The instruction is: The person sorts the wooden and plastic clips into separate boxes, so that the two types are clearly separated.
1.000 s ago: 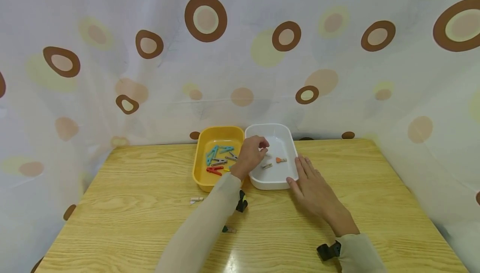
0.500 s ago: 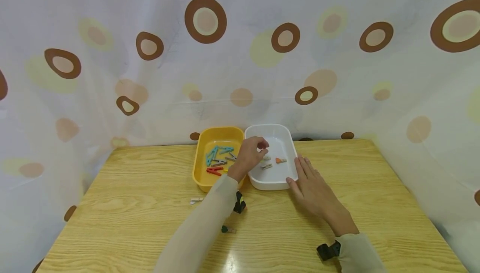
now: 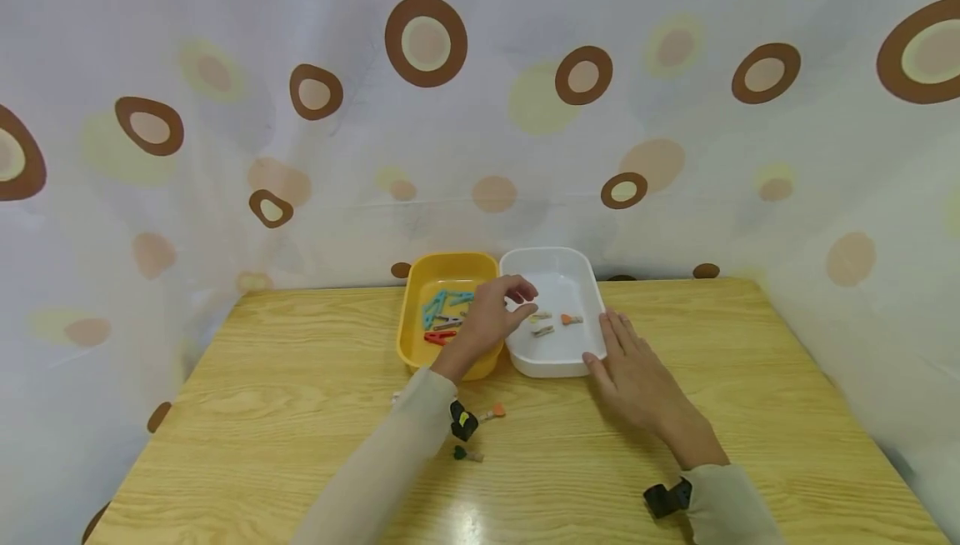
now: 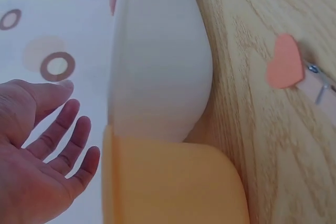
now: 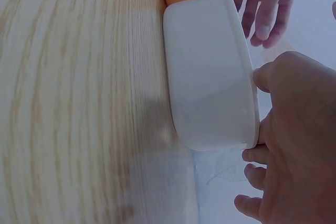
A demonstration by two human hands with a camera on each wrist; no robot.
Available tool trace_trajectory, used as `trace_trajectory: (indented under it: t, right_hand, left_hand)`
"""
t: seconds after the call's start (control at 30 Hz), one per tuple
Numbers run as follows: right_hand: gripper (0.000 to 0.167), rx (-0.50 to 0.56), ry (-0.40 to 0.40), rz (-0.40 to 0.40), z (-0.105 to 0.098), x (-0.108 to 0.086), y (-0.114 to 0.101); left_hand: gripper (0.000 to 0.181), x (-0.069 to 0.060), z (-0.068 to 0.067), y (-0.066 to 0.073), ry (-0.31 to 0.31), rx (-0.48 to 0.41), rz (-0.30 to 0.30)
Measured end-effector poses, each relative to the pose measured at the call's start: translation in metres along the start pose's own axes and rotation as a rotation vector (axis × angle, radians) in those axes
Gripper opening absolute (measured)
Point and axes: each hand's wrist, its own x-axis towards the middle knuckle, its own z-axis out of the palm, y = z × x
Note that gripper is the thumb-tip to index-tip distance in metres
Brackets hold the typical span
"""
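My left hand (image 3: 491,316) hovers over the left side of the white bin (image 3: 558,369), fingers loosely bent and nothing between them. Against the bin's right side rests my right hand (image 3: 647,387), its fingers lying straight along the rim and its thumb (image 5: 264,77) touching the near edge. Inside that bin lie a clothespin with an orange heart (image 3: 572,320), a plain wooden clothespin (image 3: 542,331) and a pale clothespin beside it. The yellow bin (image 3: 406,345), adjoining on the left, holds teal clothespins (image 3: 433,310), grey ones and a red clothespin (image 3: 438,337); my left forearm hides part of it.
On the wooden table (image 3: 300,362), in front of the bins, lie an orange-heart clothespin (image 4: 286,62) and a green-heart clothespin (image 3: 468,453). A white clothespin (image 3: 396,397) is mostly hidden behind my left sleeve. A patterned curtain (image 3: 495,112) hangs behind the table.
My left hand has opened its fingers a little and shifted slightly left relative to the white bin. A pale clothespin now shows below it there. My right hand stays at the rim.
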Motion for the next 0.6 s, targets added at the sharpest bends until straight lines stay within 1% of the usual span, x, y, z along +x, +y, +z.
trace_trajectory:
  t: [0.1, 0.27, 0.43, 0.6]
  right_hand:
    - [0.073, -0.001, 0.005, -0.001, 0.001, 0.0, 0.002]
    - [0.075, 0.0, 0.001, -0.001, 0.003, 0.0, 0.005]
    - [0.075, -0.003, -0.008, -0.001, 0.004, 0.001, 0.006]
    - [0.075, -0.008, -0.002, -0.011, 0.003, 0.001, 0.005]
  left_hand:
    - [0.013, -0.009, -0.007, 0.002, 0.002, -0.035, 0.003]
    - [0.012, -0.029, -0.018, 0.005, 0.01, -0.079, 0.024]
    - [0.014, -0.054, -0.029, 0.003, 0.007, -0.13, 0.025]
    - [0.015, -0.081, -0.044, -0.001, 0.035, -0.173, 0.067]
